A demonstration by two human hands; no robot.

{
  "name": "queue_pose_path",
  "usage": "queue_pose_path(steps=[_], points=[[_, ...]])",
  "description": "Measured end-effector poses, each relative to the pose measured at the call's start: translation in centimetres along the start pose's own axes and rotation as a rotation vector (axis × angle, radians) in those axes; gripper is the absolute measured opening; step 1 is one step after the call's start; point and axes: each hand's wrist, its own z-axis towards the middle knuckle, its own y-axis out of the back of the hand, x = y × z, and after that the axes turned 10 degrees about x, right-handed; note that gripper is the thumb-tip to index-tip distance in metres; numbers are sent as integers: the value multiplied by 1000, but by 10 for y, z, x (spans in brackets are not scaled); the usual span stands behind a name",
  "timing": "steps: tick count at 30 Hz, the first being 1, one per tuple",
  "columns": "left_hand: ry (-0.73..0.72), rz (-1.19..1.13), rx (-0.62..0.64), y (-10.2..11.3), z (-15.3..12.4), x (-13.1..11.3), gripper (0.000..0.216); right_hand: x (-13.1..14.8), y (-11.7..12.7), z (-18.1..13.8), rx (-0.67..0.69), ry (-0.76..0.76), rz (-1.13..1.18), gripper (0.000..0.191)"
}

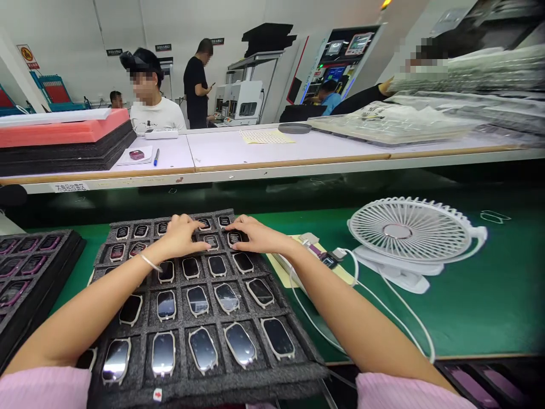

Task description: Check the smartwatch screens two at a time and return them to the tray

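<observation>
A dark grey foam tray (272, 372) holds rows of smartwatch cases without straps, each in its own square compartment. Over its far rows, my left hand (181, 236) has thumb and index finger spread, their tips at two neighbouring smartwatches (211, 242). My right hand (255, 234) curves its index finger and thumb around another smartwatch (234, 238), which sits in its compartment near the far right corner. Screens in the far two rows show small lit text. Nearer smartwatches (196, 300) have dark, reflective screens. My left forearm hides part of the tray's left side.
A white fan (398, 230) stands right on the green mat (489, 295), with white cables (409, 312) nearby. Another foam tray (63, 255) of purple-framed watches lies left. Behind runs a raised shelf (213, 150) with stacked foam and plastic trays; several people are beyond it.
</observation>
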Motion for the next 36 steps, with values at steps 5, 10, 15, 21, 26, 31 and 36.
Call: queue_pose_path(steps=[5,10,15,21,26,31,36], points=[[140,251,-64,43,-67,49,35,57,-3,25,-3,122,-114,34],[457,501,103,41,-132,87,34,142,-34,68,150,330,-173,33],[543,418,95,17,-159,99,42,197,-67,99,195,307,-344,44],[494,103,-70,22,-163,105,22,204,-71,104,94,323,-188,23],[211,-426,-231,28,-141,85,24,174,-50,86,14,289,252,22],[164,-1002,-121,17,-96,50,39,137,-38,62,159,4,1012,14],[162,-1018,-162,5,-67,28,39,114,-38,48,57,-63,1470,22]])
